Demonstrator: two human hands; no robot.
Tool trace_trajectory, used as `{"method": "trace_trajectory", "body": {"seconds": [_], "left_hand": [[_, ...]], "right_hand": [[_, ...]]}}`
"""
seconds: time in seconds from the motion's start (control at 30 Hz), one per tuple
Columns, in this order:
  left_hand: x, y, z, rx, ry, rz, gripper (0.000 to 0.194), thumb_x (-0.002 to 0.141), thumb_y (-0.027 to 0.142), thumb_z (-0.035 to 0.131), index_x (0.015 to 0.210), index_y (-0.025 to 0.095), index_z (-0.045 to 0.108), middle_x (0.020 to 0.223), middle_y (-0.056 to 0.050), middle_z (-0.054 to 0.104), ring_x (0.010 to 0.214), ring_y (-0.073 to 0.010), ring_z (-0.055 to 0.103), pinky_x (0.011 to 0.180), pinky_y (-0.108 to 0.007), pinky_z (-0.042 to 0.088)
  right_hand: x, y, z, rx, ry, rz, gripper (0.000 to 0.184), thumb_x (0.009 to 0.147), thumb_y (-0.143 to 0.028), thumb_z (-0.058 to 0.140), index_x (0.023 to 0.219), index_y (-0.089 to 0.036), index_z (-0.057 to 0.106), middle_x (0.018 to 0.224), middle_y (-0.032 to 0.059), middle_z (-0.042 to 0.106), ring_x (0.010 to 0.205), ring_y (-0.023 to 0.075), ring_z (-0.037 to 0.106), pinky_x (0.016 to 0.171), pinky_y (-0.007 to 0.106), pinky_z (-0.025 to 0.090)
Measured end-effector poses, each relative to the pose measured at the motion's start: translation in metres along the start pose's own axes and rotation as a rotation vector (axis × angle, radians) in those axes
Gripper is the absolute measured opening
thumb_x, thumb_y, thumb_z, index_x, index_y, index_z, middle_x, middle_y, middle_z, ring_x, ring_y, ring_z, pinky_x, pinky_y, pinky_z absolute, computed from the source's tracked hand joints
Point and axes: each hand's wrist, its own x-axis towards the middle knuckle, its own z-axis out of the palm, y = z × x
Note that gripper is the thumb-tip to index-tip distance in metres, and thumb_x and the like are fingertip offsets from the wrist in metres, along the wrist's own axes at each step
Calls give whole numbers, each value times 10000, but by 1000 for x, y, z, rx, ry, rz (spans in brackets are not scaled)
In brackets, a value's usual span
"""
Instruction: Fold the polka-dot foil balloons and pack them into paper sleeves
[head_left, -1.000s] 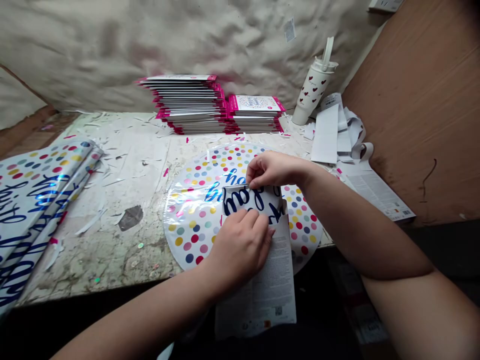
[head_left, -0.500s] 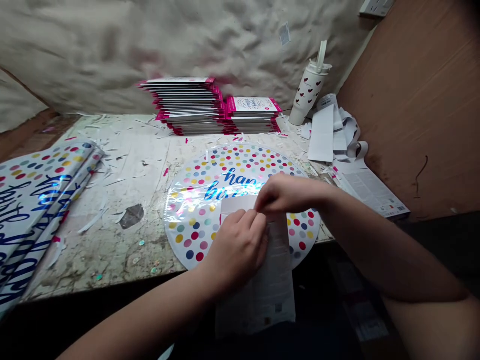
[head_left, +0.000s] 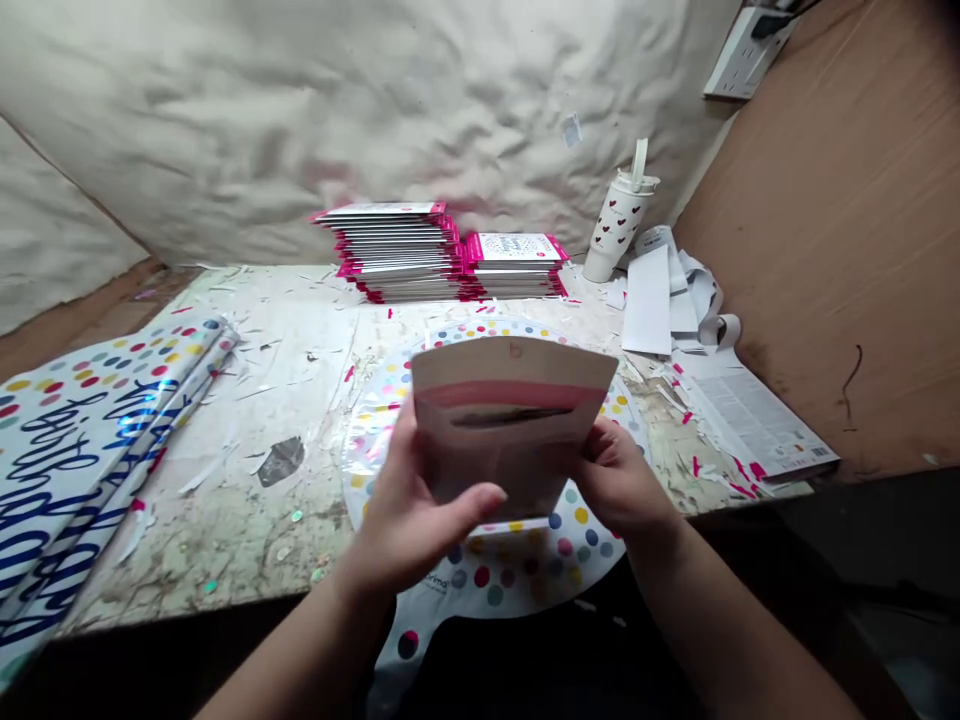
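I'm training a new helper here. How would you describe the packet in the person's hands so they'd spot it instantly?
On the stained workbench, find the polka-dot foil balloon at the front edge. Above it, held between the left hand and right hand, is a pale packet with a pink band and dark slit. Unlike the pink-edged stacks at the back, it is off the bench.

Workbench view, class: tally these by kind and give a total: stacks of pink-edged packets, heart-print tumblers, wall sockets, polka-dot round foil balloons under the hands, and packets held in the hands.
stacks of pink-edged packets: 2
heart-print tumbler: 1
wall socket: 1
polka-dot round foil balloon: 1
packet held by left hand and right hand: 1
Total: 6
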Motion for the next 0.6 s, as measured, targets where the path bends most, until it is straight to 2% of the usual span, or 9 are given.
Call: {"method": "trace_trajectory", "body": {"seconds": [0.03,0.1,0.23,0.3,0.37,0.43,0.47,0.53,0.6], "left_hand": [[-3,-3,2,-105,-62,-122,589,744,363,665,1256,258,395,1215,-91,535,1105,-271,532,867,-403,498],[-5,-5,5,-254,-90,-270,544,731,288,686,1204,241,422,1144,-87,592,1033,-249,584,821,-365,526],[1,2,4,-362,-58,-400,547,671,224,736,1154,227,481,1093,-62,643,987,-233,612,790,-321,531],[3,2,3,-361,-71,-479,429,671,241,735,1065,201,571,1030,-49,673,961,-224,618,791,-304,520],[2,-4,2,-348,-170,-575,263,716,289,694,946,173,639,934,-41,695,924,-211,622,785,-290,507],[-3,-15,3,-322,-280,-674,213,760,351,638,836,152,656,777,-30,688,782,-175,632,683,-252,504],[-6,-21,3,-316,-298,-731,239,773,383,615,796,147,645,683,-16,662,660,-145,615,587,-227,484],[-14,-31,7,-346,-271,-844,301,778,431,586,726,135,608,521,16,576,442,-91,504,429,-192,387],[-21,-37,12,-421,-241,-912,335,774,440,574,665,123,578,462,18,539,379,-72,445,396,-182,337]], "right_hand": [[0,0,1,-20,10,15,226,750,-267,675,967,-213,643,942,46,696,912,214,635,825,379,501],[0,-2,2,-65,32,8,243,730,-248,690,960,-217,618,924,38,695,889,202,641,795,356,515],[3,-10,0,-143,44,-28,410,666,-268,740,1034,-236,560,955,43,684,902,207,637,774,351,525],[10,-12,-7,-183,42,-5,356,682,-334,726,986,-213,584,918,49,684,873,208,637,755,346,524],[20,-11,-16,-267,31,57,280,749,-434,644,855,-177,613,791,42,670,758,189,634,663,313,520],[27,-7,-25,-423,77,114,369,827,-510,507,786,-158,609,671,28,622,619,159,596,558,284,491],[28,-4,-27,-537,137,100,388,852,-509,460,796,-155,607,663,27,610,595,151,579,544,280,480],[25,3,-25,-794,215,-40,313,884,-421,447,867,-159,616,739,40,625,665,155,582,622,294,485],[15,11,-14,-1011,114,-235,184,878,-267,481,940,-172,627,865,57,645,805,168,586,746,308,472]]}}
